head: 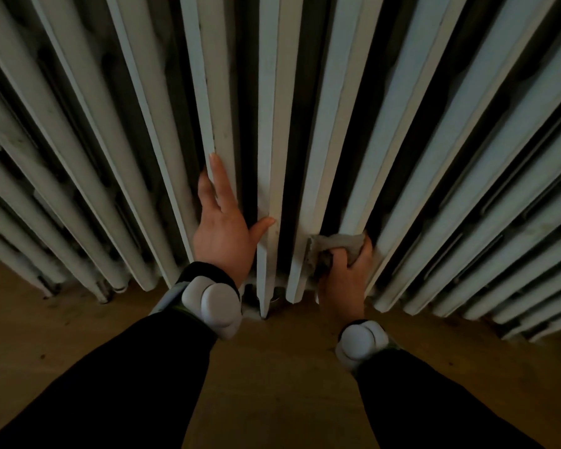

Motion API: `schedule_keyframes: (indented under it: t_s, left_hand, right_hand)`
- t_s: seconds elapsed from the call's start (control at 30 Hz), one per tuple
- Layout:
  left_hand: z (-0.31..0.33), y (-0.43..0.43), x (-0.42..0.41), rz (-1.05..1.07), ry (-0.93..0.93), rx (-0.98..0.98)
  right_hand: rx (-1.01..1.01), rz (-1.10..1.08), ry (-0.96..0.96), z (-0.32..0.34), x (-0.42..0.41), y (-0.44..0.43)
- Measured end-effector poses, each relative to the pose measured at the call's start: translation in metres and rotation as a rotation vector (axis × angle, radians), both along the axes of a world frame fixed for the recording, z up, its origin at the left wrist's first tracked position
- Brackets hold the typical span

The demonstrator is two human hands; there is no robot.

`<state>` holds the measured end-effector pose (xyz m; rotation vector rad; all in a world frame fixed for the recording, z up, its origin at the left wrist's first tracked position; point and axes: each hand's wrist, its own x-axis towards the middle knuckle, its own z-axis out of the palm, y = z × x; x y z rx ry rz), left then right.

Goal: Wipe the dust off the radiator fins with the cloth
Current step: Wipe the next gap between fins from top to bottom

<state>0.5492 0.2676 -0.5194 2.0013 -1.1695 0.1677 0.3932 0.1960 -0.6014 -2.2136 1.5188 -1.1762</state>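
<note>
Cloth (pixel 337 246) — grey, crumpled, low and just right of the frame's centre, wrapped over the front edge of one pale fin near its bottom end. Gripped from below by the right hand (pixel 345 277), fingers curled round the bunched fabric, fingertips tucked into the dark gap on the fin's right side. Pressed against the metal.

Left of it, beyond the neighbouring fins, the left hand (pixel 222 234): spread flat, fingers straight, holding nothing. Forefinger laid up along the edge of a fin at mid-frame, thumb stretched to the right and touching the edge of the next fin, other fingers partly hidden in the gap.

Radiator fins (pixel 269 92) across the whole upper half of the frame — tall, off-white, fanning outward toward the upper corners, dark slots between them, feet down on the floor. Smudges of grime on those at far left.

On each wrist a rounded white device: left wrist unit (pixel 212 303), right wrist unit (pixel 361 343), strapped over black sleeves (pixel 127 384) running in from the lower corners. Beneath everything, brown wooden floor (pixel 272 384), filling the lower part of the frame.
</note>
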Motion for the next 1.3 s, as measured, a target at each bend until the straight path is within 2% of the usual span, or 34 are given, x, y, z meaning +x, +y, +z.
schedule_keyframes:
  t_s: [0.03, 0.13, 0.2, 0.3, 0.53, 0.67, 0.77, 0.87, 0.97, 1.07, 1.3]
  left_hand:
    - [0.000, 0.001, 0.000, -0.012, 0.009, -0.021]
    - [0.003, 0.002, -0.004, -0.003, 0.011, -0.029]
    - [0.004, 0.003, -0.004, -0.021, 0.029, -0.018]
    - [0.010, 0.010, -0.006, -0.029, 0.003, -0.015]
    - [0.001, 0.029, 0.002, 0.079, -0.221, -0.043]
    - [-0.015, 0.035, 0.011, 0.127, -0.160, 0.048]
    - [-0.025, 0.032, 0.013, 0.116, -0.128, 0.103]
    - [-0.028, 0.025, 0.008, 0.088, -0.119, 0.068]
    - [-0.033, 0.015, 0.007, 0.078, -0.101, 0.053]
    - [-0.039, 0.008, 0.008, 0.093, -0.108, 0.041]
    - [-0.043, 0.000, 0.007, 0.141, -0.144, 0.006]
  right_hand:
    - [0.010, 0.032, -0.040, 0.000, -0.002, 0.000]
    - [-0.001, 0.088, 0.109, 0.003, -0.012, 0.000]
    - [0.078, 0.111, 0.118, 0.004, -0.015, 0.001]
    - [0.069, 0.141, 0.096, 0.011, -0.019, 0.006]
    - [-0.147, 0.126, -0.116, 0.041, -0.018, 0.010]
    - [-0.216, 0.138, -0.218, 0.053, -0.012, 0.006]
    - [-0.139, 0.113, -0.166, 0.039, -0.008, 0.007]
    - [-0.075, 0.095, -0.084, 0.003, -0.010, 0.006]
    - [0.069, 0.085, -0.128, -0.022, -0.010, 0.004]
    - [0.157, 0.061, -0.085, -0.037, -0.011, -0.001]
    - [0.179, 0.024, -0.160, -0.040, -0.007, -0.001]
